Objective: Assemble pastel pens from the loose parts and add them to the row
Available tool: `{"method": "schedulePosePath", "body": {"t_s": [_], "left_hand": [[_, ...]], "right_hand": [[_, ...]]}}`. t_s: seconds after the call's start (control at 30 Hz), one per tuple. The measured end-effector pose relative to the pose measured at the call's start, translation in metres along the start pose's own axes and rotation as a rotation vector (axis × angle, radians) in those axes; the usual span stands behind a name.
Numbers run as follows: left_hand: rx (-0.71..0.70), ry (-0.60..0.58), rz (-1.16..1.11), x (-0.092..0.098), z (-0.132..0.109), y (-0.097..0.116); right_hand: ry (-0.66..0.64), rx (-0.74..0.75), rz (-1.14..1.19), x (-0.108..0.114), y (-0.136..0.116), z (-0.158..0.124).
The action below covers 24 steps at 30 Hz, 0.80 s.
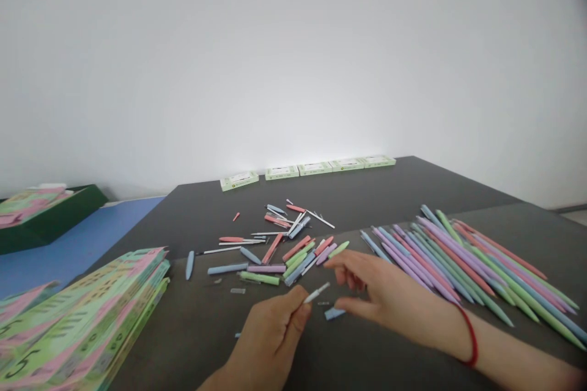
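Note:
My left hand (274, 331) is closed, its thumb and index finger pinching a thin white pen refill (316, 293) whose end looks clear. To the right, my right hand (383, 290) hovers with curled fingers and the thumb apart, holding nothing visible. Its index fingertip is close to a light-green pen piece (339, 249), though I cannot tell whether they touch. Below its thumb lies a short blue pen piece (334, 313). Beyond both hands are scattered pen parts, among them a purple barrel (266, 269), a green barrel (259, 278) and a blue barrel (227, 269).
A pile of pastel pens (454, 256) lies on the dark table (348, 201) at right. Stacked printed packs (82, 317) fill the left front. Several pale-green boxes (315, 168) line the back edge. A dark-green tray (55, 220) stands on a blue surface (114, 220).

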State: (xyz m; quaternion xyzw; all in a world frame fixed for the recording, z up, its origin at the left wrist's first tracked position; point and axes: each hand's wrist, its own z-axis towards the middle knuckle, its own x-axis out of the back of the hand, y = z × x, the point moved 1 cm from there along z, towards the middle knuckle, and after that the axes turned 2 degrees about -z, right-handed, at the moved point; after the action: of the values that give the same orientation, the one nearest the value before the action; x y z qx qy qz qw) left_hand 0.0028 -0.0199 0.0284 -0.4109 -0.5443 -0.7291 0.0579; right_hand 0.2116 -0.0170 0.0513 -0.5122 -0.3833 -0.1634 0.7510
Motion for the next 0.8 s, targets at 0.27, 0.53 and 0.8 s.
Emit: {"method": "schedulePosePath", "body": {"t_s": [0.27,0.53,0.8], "left_hand": [[0.051,-0.018,0.062,-0.002,0.002,-0.004],[0.062,-0.038,0.054,-0.004,0.001,-0.004],[0.05,-0.026,0.052,-0.004,0.001,-0.004]], "right_hand": [[-0.056,-0.187,-0.676,-0.01,0.021,0.006],[0.081,-0.307,-0.93,-0.006,0.041,0.006],[0.112,-0.293,-0.974,0.0,0.05,0.01]]}}
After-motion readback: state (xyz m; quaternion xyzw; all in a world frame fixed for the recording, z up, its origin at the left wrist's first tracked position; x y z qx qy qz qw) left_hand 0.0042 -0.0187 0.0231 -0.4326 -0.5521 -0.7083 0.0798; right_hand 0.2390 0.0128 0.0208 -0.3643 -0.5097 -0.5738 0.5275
